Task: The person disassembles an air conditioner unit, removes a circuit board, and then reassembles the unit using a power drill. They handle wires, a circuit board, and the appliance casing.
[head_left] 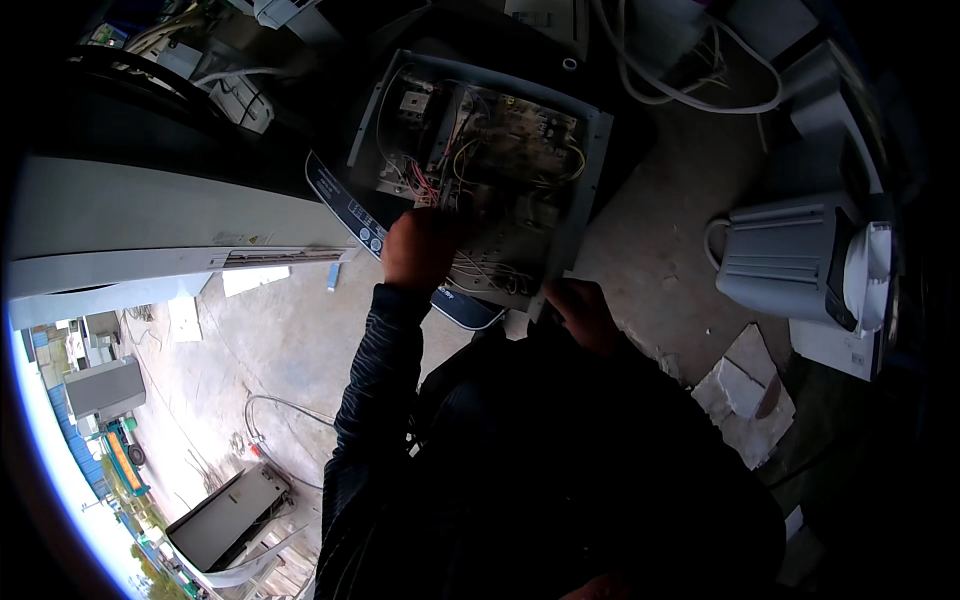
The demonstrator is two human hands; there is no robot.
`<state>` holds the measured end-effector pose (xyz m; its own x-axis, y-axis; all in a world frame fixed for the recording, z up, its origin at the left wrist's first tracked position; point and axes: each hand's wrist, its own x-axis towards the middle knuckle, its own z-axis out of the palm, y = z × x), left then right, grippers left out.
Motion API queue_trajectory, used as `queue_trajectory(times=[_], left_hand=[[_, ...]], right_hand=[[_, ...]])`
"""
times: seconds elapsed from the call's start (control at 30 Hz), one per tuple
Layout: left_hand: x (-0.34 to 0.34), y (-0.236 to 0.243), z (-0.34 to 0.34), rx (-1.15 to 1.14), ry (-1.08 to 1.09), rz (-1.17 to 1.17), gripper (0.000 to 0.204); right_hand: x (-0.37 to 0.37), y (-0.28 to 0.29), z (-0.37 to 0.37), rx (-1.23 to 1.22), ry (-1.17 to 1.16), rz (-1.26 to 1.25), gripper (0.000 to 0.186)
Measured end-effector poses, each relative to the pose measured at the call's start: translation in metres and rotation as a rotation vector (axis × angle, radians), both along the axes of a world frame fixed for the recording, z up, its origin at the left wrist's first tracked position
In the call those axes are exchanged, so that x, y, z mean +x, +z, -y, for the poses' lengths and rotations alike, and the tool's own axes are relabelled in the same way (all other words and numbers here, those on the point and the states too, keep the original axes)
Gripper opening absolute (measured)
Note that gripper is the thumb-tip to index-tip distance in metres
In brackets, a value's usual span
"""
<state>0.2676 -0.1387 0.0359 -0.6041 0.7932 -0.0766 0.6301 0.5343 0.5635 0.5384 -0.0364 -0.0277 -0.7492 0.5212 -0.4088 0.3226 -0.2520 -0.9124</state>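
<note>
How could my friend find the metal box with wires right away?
From the big pale floor, follow the dark sleeves to the left hand and right hand. Both are at a shallow, open metal box. Unlike the grey case farther right, it shows red wires and yellow wires.

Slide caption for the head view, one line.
Left hand over an open metal housing with coloured wires inside, right hand at its near right corner.

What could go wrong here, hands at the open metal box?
1. The left hand reaches in near the red wires; one might snag or pull loose.
2. The right hand is bare at the lower corner of the metal box; an edge could nick it.
</note>
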Motion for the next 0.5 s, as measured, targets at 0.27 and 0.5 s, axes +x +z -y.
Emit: queue_trajectory(times=[0.27, 0.5], left_hand=[[-0.003, 0.016, 0.013, -0.052, 0.165, 0.089, 0.04], [-0.01, 0.001, 0.03, 0.063, 0.193, 0.182, 0.046]], right_hand=[[-0.002, -0.001, 0.003, -0.032, -0.046, 0.014, 0.049], [-0.002, -0.005, 0.004, -0.004, -0.068, 0.035, 0.047]])
